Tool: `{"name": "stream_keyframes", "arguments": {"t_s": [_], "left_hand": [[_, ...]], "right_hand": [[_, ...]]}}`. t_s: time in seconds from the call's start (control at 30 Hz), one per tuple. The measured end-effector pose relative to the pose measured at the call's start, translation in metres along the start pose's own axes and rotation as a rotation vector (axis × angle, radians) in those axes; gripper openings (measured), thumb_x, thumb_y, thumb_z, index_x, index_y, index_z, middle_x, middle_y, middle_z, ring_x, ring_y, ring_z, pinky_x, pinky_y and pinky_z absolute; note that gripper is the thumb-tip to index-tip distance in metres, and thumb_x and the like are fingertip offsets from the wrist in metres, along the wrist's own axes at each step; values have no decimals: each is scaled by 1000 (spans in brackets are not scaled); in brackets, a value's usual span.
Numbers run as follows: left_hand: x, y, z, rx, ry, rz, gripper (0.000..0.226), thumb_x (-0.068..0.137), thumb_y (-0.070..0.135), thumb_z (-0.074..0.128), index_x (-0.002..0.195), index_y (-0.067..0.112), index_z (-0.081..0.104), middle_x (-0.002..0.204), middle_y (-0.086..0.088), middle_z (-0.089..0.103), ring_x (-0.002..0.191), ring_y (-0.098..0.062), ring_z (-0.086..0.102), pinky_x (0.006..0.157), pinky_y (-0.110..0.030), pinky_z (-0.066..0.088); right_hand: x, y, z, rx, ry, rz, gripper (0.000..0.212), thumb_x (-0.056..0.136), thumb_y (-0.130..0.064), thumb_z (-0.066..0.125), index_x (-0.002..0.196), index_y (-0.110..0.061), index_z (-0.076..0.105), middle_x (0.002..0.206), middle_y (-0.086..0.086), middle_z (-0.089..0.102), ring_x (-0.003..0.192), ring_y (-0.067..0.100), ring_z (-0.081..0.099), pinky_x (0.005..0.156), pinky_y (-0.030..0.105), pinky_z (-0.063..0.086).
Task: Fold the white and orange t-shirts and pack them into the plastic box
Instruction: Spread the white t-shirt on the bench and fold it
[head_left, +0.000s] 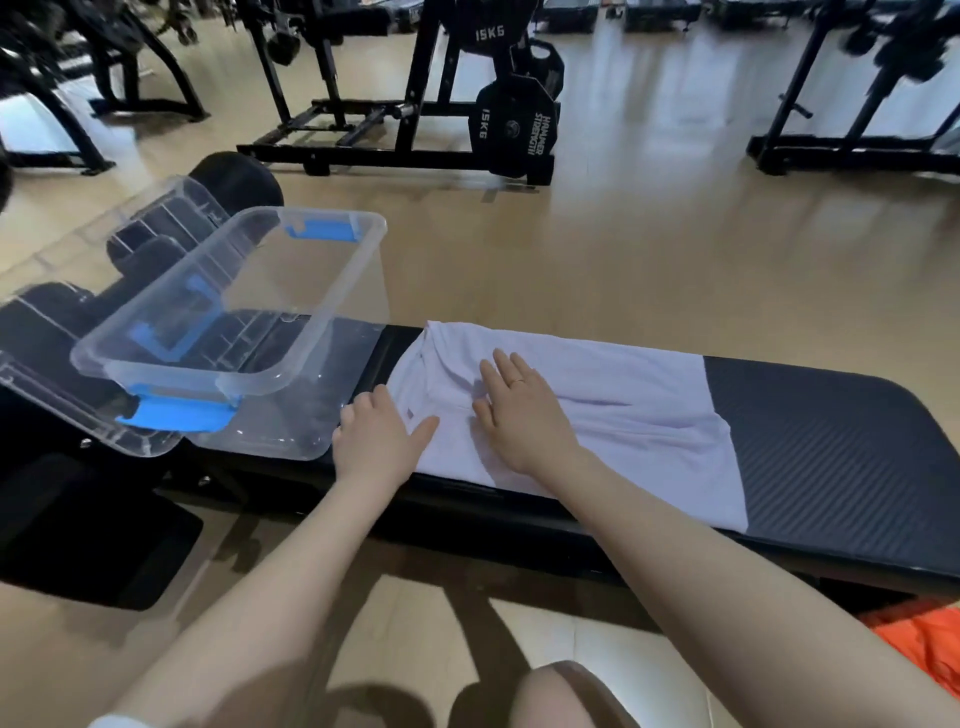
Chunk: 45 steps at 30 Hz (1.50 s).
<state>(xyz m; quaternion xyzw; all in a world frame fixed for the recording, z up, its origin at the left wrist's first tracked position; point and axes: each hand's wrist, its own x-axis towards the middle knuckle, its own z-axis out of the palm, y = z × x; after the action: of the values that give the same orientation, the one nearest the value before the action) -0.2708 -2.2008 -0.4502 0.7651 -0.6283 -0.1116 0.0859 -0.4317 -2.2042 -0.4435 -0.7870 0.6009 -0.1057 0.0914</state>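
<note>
Gym machines and weight plates fill the upper frame beyond a long black padded bench (831, 447) crossing the middle. On it the white cotton t-shirt (623, 395) lies partly folded, its long axis running left to right along the bench. Her right hand (519, 415) presses flat on it, fingers spread; her left hand (376, 441) rests at the shirt's left edge, fingers loosely curled, thumb out, gripping nothing I can see. Just left stands the clear plastic box with blue latches (234, 322), nearer her left hand. The crumpled orange t-shirt (919, 649) waits lower right.
</note>
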Motion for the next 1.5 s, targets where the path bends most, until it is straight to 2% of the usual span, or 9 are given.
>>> {"name": "stream_keyframes", "arguments": {"t_s": [0.17,0.33,0.53,0.77,0.9,0.97,1.13,1.3,1.5], "left_hand": [[16,12,-17,-311,-216,-142,59,77,30,67,124,5,41,117,-7,47,98,-26,51,70,-32,45],[39,13,-28,-655,-371,-196,20,77,16,70,73,8,52,81,-5,56,67,-17,55,57,-28,44],[40,32,-36,-953,-565,-21,38,79,5,64,114,20,60,98,-2,72,87,-15,69,73,-28,55],[19,83,-36,-817,-537,328,61,76,3,55,126,36,43,58,8,53,56,-5,51,62,-18,41],[6,117,-14,-547,-528,420,78,81,19,60,146,30,18,71,-1,50,63,-11,47,60,-22,39],[-4,119,-5,-490,-503,447,70,87,33,55,146,30,18,82,-1,62,71,-11,57,65,-26,48],[4,89,3,-286,-109,579,36,96,24,42,131,18,45,132,1,50,121,-19,44,100,-33,38],[5,76,13,-13,-245,650,72,94,48,38,149,14,8,158,-3,-6,146,-17,-4,117,-31,4],[11,81,11,-29,-146,750,82,83,63,14,148,13,15,159,-3,1,146,-17,-3,117,-30,1]], "right_hand": [[10,4,17,-37,-126,53,58,100,-35,20,149,-10,3,159,7,0,147,24,-1,119,38,3],[9,7,25,-66,-177,104,58,98,-42,14,149,-21,-2,159,1,-9,146,20,-9,119,40,-5],[11,9,27,-48,-144,103,57,99,-42,15,149,-22,-1,159,1,-8,146,20,-9,118,39,-6],[6,32,-40,1403,63,359,28,98,-13,36,120,-21,51,127,-5,55,105,1,55,91,14,41],[6,67,-53,1353,112,563,23,96,-23,38,88,-8,54,77,19,51,73,15,51,69,25,41],[6,78,-47,1282,34,683,16,95,-23,40,82,-16,48,68,6,39,58,15,40,54,23,36],[16,81,-46,1077,80,763,42,91,-24,49,131,-17,42,94,0,51,70,17,53,60,27,44],[31,69,-40,841,140,605,45,84,-8,51,127,-15,43,102,3,56,85,22,57,66,26,43],[17,78,-36,744,231,559,44,79,2,42,121,-11,45,86,3,55,82,26,56,67,31,44]]}}
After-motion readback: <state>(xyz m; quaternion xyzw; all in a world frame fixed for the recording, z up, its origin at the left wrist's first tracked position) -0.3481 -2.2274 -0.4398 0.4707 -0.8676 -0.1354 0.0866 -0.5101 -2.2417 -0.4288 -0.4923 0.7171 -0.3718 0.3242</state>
